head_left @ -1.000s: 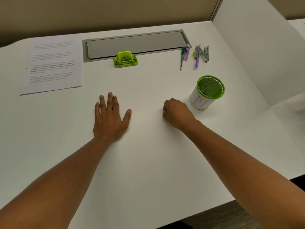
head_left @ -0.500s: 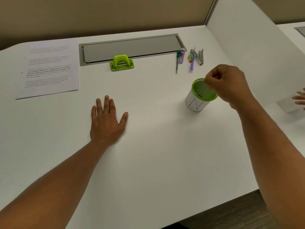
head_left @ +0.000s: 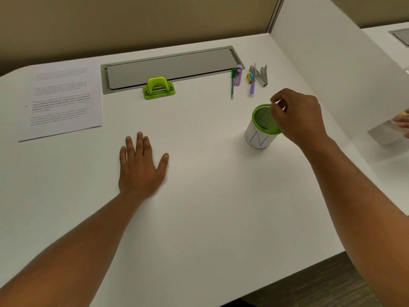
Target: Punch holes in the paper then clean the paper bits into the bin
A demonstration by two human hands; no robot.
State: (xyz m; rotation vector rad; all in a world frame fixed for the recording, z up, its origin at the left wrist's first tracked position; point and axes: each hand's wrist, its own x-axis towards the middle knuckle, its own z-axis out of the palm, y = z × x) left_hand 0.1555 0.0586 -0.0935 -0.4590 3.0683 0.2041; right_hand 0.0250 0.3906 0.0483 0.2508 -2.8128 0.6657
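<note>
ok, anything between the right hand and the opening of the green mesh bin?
Nothing visible. The right hand hangs directly over the open top of the green mesh bin with the white paper wrap, fingertips pinched above its rim. No lid or other item covers the mouth. Any paper bits in the pinch are too small to see.

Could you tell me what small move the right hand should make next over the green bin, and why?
Probably part the pinched fingertips to let go of whatever they hold. The right hand hovers over the open mouth of the green bin, fingers pinched together, so any paper bits should fall inside. The bits themselves are too small to see. The left hand lies flat on the desk.
</note>
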